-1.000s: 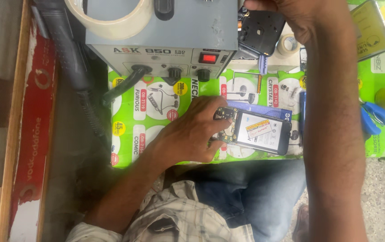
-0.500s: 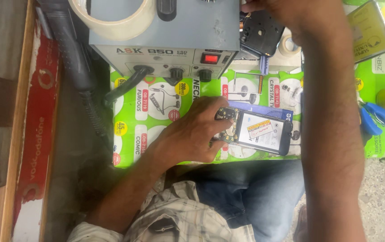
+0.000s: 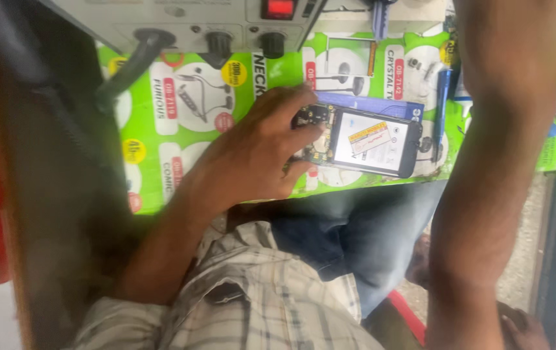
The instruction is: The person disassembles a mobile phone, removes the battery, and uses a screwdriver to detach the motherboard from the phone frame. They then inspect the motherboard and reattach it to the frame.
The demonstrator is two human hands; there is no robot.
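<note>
Left hand [image 3: 258,155]: we saw fingers clamped on opened phone's [image 3: 356,139] circuit-board end.
Phone axis: ran rightward from that hand.
Right hand: out of view.

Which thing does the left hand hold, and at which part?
The left hand holds the opened phone at its exposed circuit-board end, pressed onto the green sheet.

Opened phone [image 3: 362,139]: glossy black plastic frame, bare circuit board, paper-labelled battery; green printed packaging sheet [image 3: 181,123]: glossy card; grey machine casing [image 3: 187,19]: matt painted metal, black plastic knobs; checked shirt [image 3: 258,291]: woven cloth; trousers [image 3: 362,233]: blue denim.
</note>
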